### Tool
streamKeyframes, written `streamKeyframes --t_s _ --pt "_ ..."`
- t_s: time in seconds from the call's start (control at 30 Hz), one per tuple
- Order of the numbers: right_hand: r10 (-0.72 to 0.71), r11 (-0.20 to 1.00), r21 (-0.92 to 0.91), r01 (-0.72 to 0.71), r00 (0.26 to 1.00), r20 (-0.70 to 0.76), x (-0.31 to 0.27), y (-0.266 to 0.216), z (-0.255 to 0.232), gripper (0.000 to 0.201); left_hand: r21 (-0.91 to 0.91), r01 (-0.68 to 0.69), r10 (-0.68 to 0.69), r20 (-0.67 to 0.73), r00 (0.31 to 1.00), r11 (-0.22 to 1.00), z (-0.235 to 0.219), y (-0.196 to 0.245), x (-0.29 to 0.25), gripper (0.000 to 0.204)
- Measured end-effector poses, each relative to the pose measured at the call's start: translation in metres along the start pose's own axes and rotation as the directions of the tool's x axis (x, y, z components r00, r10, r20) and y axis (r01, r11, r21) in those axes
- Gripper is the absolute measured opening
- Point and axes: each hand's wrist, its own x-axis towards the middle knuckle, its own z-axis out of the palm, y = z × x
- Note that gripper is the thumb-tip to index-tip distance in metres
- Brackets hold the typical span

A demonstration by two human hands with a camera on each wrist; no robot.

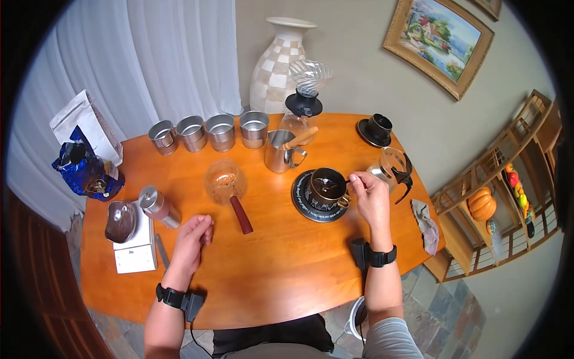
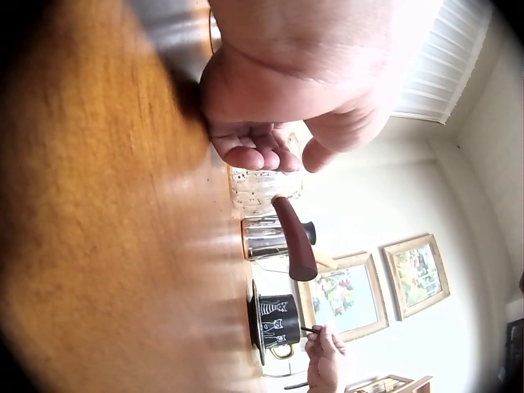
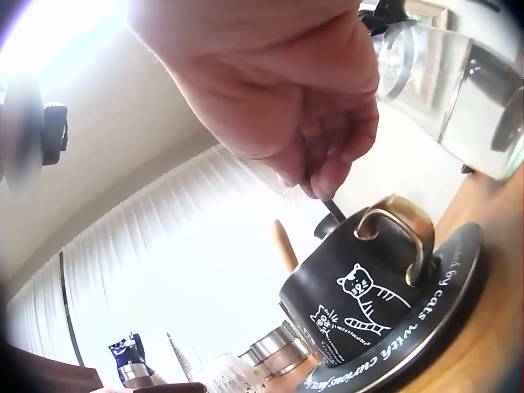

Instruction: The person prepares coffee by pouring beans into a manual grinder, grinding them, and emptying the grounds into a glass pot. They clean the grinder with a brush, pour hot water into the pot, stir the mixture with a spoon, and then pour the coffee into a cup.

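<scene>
- Your right hand (image 1: 372, 192): thumb and fingertips closed in a pinch on a thin dark stick (image 3: 334, 210), other fingers curled in. The stick's lower end is inside the cup, type unclear.
- Your left hand (image 1: 193, 239): fingers loosely curled, part open, nothing seen in them. Low at the table; contact can't be told.
- Black cup (image 3: 352, 286): under your right fingers, upright on a black saucer (image 1: 301, 206) with white lettering, cat drawings on its side, gold handle towards your right hand. Dark inside.
- Nearest your left hand: glass vessel (image 1: 224, 181) with dark red handle (image 1: 241, 216), and silver grinder-like cylinder (image 1: 160, 207).
- Past the cup: steel pitcher (image 1: 279, 157), wooden handle (image 1: 301, 138) leaning out.
- Right of the cup: glass pot (image 1: 390, 163) with black handle; crumpled cloth (image 1: 426, 227) nearer the table edge.
- Far side: four steel cups (image 1: 222, 134) in a row, glass dripper (image 1: 310, 79), second dark cup (image 1: 379, 127) on its saucer.
- Far left: white scale (image 1: 135, 253), dark dish (image 1: 121, 220) on it, two bags behind.
</scene>
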Motion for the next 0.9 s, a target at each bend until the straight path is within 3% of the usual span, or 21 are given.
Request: streamKeyframes --t_s 0.1,0.23,0.43,0.57,0.63,0.83,0.9 --pt "0.009 0.997 -0.080 -0.008 1.000 0.006 -0.002 -0.006 -0.003 0.019 -0.007 0.003 -0.003 0.001 1.000 1.000 0.000 0.000 -0.001 0.020" --pt "-0.020 0.997 0.069 0.017 0.998 0.056 -0.004 -0.002 0.007 0.018 -0.025 0.016 -0.017 -0.025 1.000 1.000 -0.001 0.000 0.000 0.020" --pt "0.007 0.998 -0.064 -0.008 1.000 -0.016 -0.004 -0.013 0.002 0.017 0.021 0.019 -0.019 -0.010 1.000 1.000 0.000 0.003 -0.003 0.020" --pt "0.004 0.998 -0.066 -0.002 0.999 0.037 -0.005 -0.012 0.005 0.016 0.026 0.023 -0.023 -0.003 1.000 0.999 0.000 0.005 -0.002 0.020" --pt "0.011 0.997 0.075 -0.019 0.995 0.099 -0.004 -0.008 0.010 0.016 0.030 0.023 -0.022 -0.027 0.999 0.999 0.003 0.005 -0.003 0.019" --pt "0.008 0.999 0.033 -0.010 0.999 0.034 0.000 0.000 0.005 0.017 0.004 0.012 -0.012 -0.007 1.000 1.000 0.000 0.002 0.000 0.018" --pt "-0.046 0.996 -0.070 0.047 0.999 0.010 0.000 -0.002 -0.001 0.017 0.004 0.006 -0.006 0.003 1.000 1.000 0.000 0.002 0.000 0.018"
